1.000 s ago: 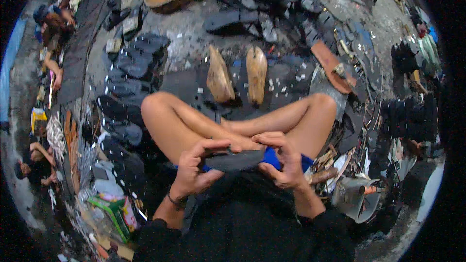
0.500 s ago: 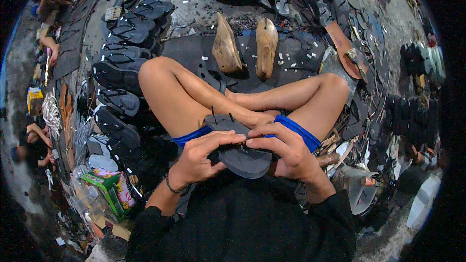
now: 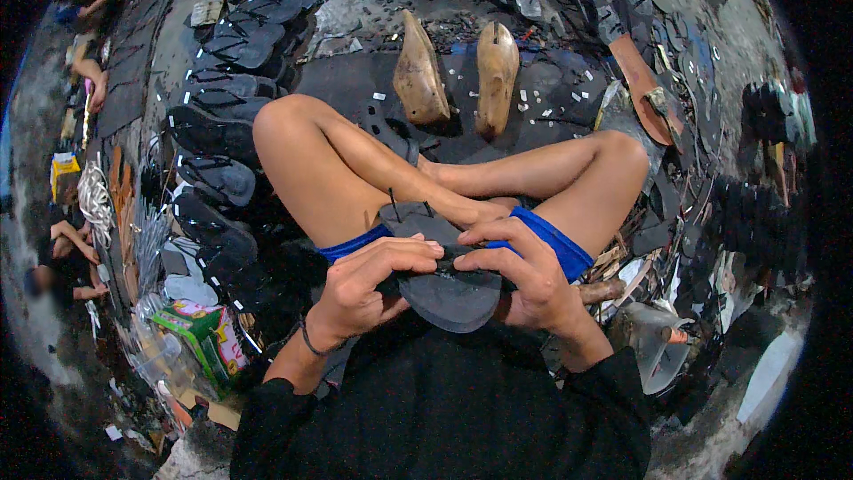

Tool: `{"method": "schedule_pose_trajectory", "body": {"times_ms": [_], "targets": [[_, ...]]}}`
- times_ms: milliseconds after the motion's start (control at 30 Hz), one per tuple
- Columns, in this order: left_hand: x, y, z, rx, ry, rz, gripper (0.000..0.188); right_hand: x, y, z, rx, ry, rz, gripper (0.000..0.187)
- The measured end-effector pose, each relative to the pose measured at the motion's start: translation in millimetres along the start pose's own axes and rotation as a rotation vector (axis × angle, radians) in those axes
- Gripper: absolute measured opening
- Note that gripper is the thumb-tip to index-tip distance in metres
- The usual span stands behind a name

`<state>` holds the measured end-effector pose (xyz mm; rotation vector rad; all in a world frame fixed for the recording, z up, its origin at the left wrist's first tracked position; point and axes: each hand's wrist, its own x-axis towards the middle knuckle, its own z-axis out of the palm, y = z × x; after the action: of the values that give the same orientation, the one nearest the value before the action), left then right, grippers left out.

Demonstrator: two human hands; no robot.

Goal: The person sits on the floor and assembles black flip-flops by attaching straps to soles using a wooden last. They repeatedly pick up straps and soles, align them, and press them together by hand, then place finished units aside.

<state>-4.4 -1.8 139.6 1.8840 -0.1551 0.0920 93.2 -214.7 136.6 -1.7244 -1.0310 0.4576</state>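
A black sole (image 3: pixel 451 300) sits before the shirt (image 3: pixel 426 404), its rounded end nearest it. The left hand (image 3: pixel 358 284) and right hand (image 3: pixel 533 280) grasp it from either side, fingers bent over its middle. Beyond the crossed legs (image 3: pixel 333 156) are two wooden lasts (image 3: pixel 498 76); black sandals (image 3: pixel 216 180) line the left.

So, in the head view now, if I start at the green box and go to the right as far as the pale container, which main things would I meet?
Green box → left hand → black sandal → right hand → pale container.
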Motion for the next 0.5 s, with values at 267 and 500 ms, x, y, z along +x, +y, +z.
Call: {"method": "schedule_pose_trajectory", "body": {"times_ms": [267,500], "targets": [[-14.6,-6.6,6.1,0.006,0.002,-0.169,0.032,-0.6,29.8,19.8,0.256,-0.135,0.094,0.038],[22.6,5.1,7.6,-0.378,0.485,-0.346,0.035,84.1,168.8,6.1,-0.240,0.618,0.361,0.072]]}}
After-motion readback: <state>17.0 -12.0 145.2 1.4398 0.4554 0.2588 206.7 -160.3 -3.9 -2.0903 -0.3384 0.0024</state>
